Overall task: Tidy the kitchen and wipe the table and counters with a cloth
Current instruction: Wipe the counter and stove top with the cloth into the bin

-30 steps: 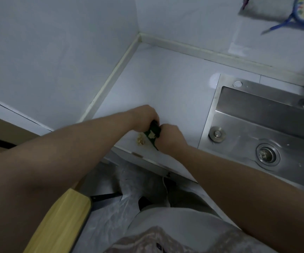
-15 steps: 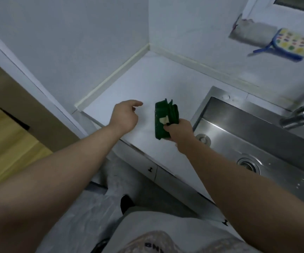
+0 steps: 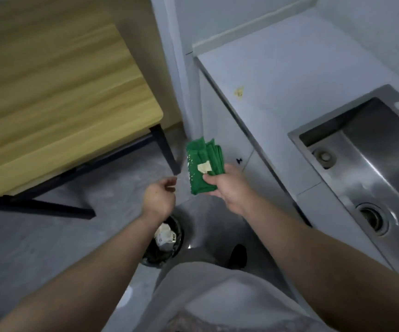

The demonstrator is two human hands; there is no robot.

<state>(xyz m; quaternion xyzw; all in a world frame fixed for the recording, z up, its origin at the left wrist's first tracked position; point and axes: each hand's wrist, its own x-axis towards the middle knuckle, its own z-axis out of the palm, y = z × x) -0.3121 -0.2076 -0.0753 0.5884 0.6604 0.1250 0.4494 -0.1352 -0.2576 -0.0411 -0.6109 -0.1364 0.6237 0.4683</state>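
My right hand [image 3: 229, 188] grips a folded green cloth [image 3: 202, 168] in the air in front of the counter's cabinet, over the floor. A pale scrap [image 3: 204, 167] and white crumbs lie on the cloth's upper face. My left hand [image 3: 160, 197] hovers to the left of the cloth with loosely curled fingers, holding nothing. Below it stands a small black bin [image 3: 163, 240] with crumpled paper inside. A yellowish scrap [image 3: 239, 92] lies on the white counter [image 3: 289, 68].
A steel sink [image 3: 370, 164] is set into the counter at the right. A wooden table [image 3: 50, 92] with black legs stands at the left, over a grey floor. White cabinet doors [image 3: 227, 140] face me under the counter.
My right hand carried the cloth off the counter, out over the floor near the bin. My left hand left the counter too. The view swung left and down.
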